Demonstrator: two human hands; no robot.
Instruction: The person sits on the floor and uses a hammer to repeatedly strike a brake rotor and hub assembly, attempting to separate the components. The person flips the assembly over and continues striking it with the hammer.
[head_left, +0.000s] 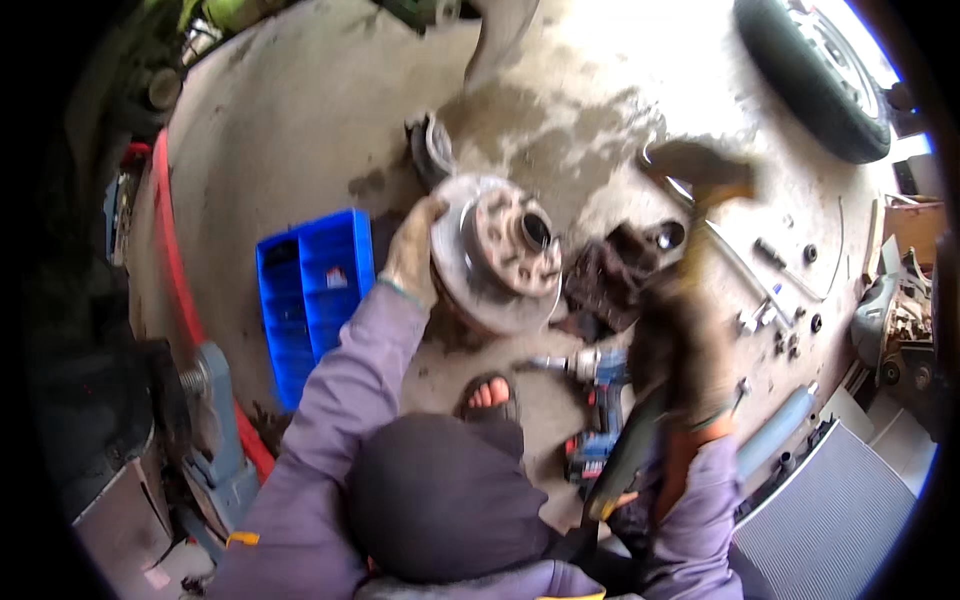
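My left hand [410,250], in a pale work glove, grips the left edge of a brake disc [492,308]. The disc stands tilted on the floor, its rusty hub [508,235] facing up and to the right. Raised on the right, my right hand [690,350] is smeared by motion but closed round the handle of a hammer [705,175]. The hammer's head is blurred and apart from the disc. Beside the disc lies a dark, greasy metal part [612,275]. A curved metal piece [432,150] rests just behind the disc.
A blue compartment tray [364,240] lies left of my left arm. The cordless drill [598,395] is near my sandalled foot [490,393]. Sockets and small parts [785,342] are scattered at right. A wheel [815,85], a radiator [835,520] and a red bar [172,235] flank the area.
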